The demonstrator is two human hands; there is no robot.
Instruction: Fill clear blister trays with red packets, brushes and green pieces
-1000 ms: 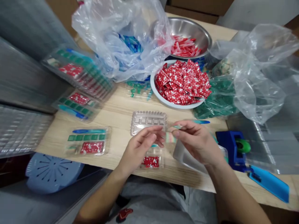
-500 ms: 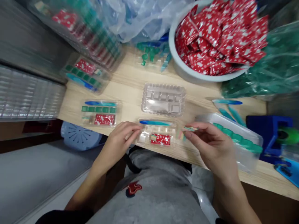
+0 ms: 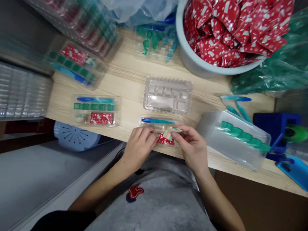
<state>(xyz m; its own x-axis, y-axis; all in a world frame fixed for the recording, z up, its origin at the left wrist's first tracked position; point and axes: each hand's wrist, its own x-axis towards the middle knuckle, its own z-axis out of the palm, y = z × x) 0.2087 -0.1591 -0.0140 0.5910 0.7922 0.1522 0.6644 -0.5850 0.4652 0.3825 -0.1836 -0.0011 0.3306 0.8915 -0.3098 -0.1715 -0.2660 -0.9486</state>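
In front of me lies a clear plastic tray [image 3: 140,122] with a blue-and-turquoise pen-like tool [image 3: 157,121] along its far side and a red white-patterned packet [image 3: 161,140] at its near side. My left hand [image 3: 143,146] bends over the tray's left part, fingers curled together; whatever they grip is hidden. Between thumb and forefinger, my right hand [image 3: 192,144] pinches small pastel-striped strips [image 3: 168,133] above the packet. Just beyond sits a clear scalloped-edge tray [image 3: 167,94], with nothing in its compartments.
A filled clear tray [image 3: 116,110] lies left, another [image 3: 96,81] behind it. A grey tub [image 3: 181,41] of red packets stands back right. At right are a translucent bin [image 3: 216,141] with green cube strips on it, loose turquoise tools [image 3: 244,115] and a blue tape dispenser [image 3: 271,128].
My right hand has moved left with the striped strips, from beside the tray to over the packet. My left hand has moved right, onto the tray's left part. The view has shifted slightly.
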